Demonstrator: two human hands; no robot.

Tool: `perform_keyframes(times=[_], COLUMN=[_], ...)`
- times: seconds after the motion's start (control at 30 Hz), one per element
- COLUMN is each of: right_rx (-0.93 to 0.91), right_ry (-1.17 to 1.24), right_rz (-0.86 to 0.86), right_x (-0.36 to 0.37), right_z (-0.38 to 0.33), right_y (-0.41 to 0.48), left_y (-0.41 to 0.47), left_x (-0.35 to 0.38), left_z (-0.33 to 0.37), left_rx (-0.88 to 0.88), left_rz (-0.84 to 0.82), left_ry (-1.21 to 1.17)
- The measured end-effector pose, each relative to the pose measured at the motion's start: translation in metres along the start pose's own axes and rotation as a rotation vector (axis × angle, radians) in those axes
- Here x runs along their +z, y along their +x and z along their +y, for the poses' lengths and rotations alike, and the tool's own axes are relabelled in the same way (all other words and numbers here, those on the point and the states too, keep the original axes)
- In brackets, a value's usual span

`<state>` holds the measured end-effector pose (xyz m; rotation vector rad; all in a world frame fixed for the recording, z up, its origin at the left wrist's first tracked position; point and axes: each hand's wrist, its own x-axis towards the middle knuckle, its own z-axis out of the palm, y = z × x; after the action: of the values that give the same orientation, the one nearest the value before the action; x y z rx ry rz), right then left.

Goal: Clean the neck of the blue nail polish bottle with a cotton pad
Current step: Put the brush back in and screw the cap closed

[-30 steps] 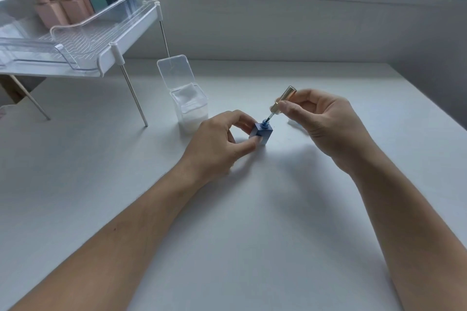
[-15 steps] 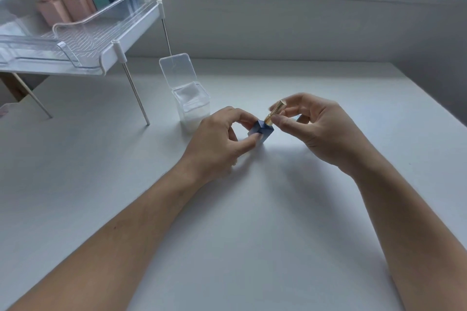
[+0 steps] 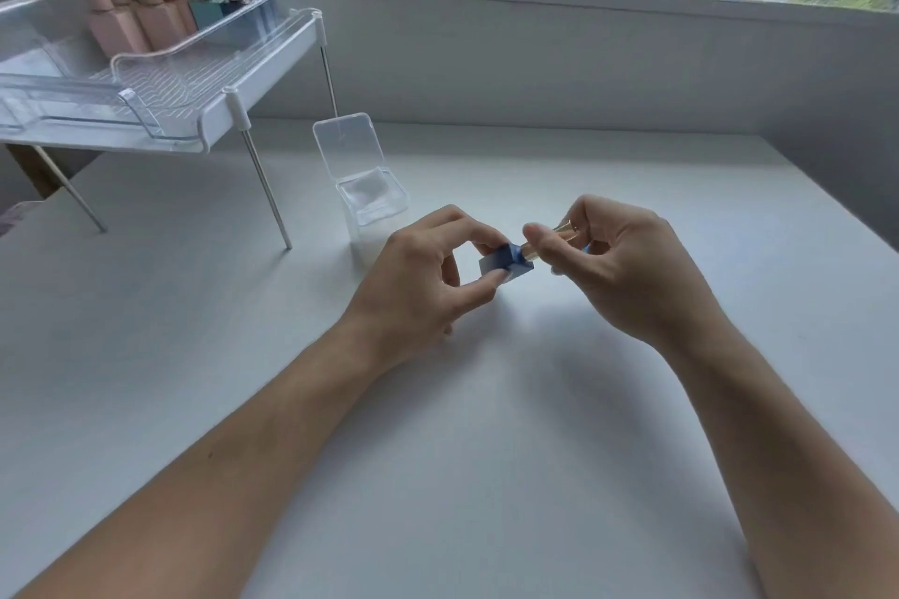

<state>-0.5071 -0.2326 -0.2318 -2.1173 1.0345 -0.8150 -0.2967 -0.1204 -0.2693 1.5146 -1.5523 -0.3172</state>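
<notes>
White table point(image 3: 486, 452): left hand point(image 3: 418, 277) pinches the unlabelled blue bottle point(image 3: 501, 262), right hand point(image 3: 627, 268) fingers grip its gold cap point(image 3: 559, 236).

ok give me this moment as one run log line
left hand: holds blue bottle, tilted | right hand: grips gold cap seated on bottle | cotton pad box: open | no pad in hand
</notes>
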Motion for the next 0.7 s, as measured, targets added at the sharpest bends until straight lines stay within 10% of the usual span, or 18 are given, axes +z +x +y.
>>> perform_keyframes(times=[0.7], right_rx=[-0.071], right_ry=[-0.020], right_rz=[0.015], right_x=[-0.003], right_z=[-0.006], right_y=[-0.003], left_y=[0.001], left_x=[-0.017], left_z=[-0.004], left_rx=[0.045], left_rz=[0.023], left_ry=[0.068])
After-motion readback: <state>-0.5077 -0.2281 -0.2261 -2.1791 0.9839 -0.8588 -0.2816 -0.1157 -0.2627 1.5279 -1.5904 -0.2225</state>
